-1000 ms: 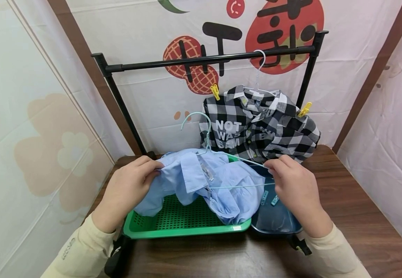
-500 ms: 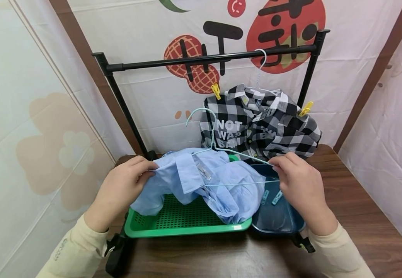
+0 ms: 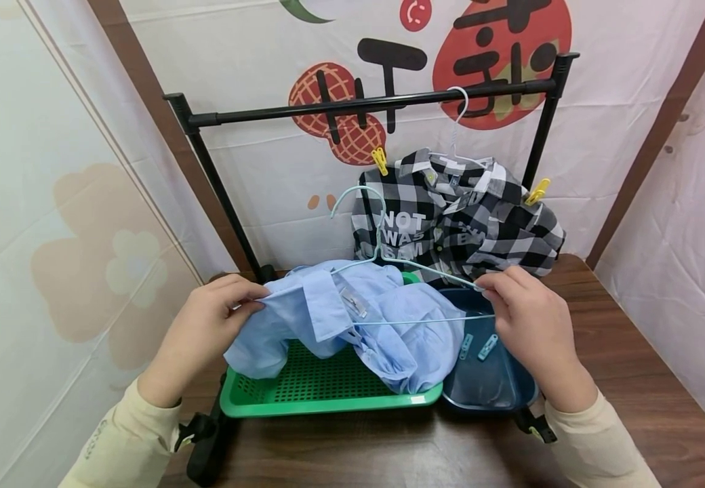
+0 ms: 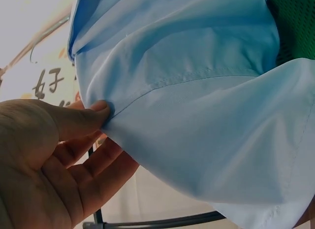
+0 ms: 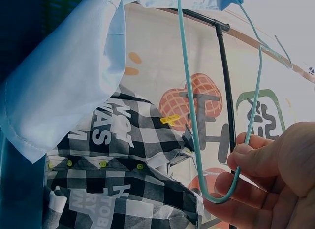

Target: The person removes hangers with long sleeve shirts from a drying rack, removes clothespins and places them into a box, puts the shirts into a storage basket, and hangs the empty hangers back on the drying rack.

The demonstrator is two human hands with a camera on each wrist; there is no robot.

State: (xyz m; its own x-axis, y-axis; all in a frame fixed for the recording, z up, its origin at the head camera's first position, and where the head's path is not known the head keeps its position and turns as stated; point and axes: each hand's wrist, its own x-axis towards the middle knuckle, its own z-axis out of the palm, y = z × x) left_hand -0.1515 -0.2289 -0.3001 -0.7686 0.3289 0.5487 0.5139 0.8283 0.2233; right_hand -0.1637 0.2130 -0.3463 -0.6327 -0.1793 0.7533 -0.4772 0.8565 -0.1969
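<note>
A light blue collared shirt (image 3: 322, 298) lies bunched over a green basket (image 3: 328, 405), its left shoulder raised. My left hand (image 3: 213, 324) pinches that shoulder between thumb and fingers; the left wrist view shows the thumb on the shoulder seam (image 4: 152, 89). A pale turquoise wire hanger (image 3: 383, 237) stands with its hook up, its left end inside the shirt and hidden. Its right arm and bottom bar cross in front of the shirt to my right hand (image 3: 529, 322), which grips the right end. In the right wrist view, thumb and fingers hold the wire (image 5: 253, 108) near its bend.
Behind is a black rack (image 3: 352, 106) with a black-and-white checked shirt (image 3: 450, 210) on a white hanger (image 3: 459, 115), a yellow clip (image 3: 379, 161) at its shoulder. A dark blue bin (image 3: 480, 386) with light blue clips (image 3: 488, 347) stands right of the basket on the wooden table (image 3: 621, 379).
My hands have spread apart, the left going left with the shirt's shoulder, the right going right with the hanger end. The hanger's hook has shifted right and slightly up.
</note>
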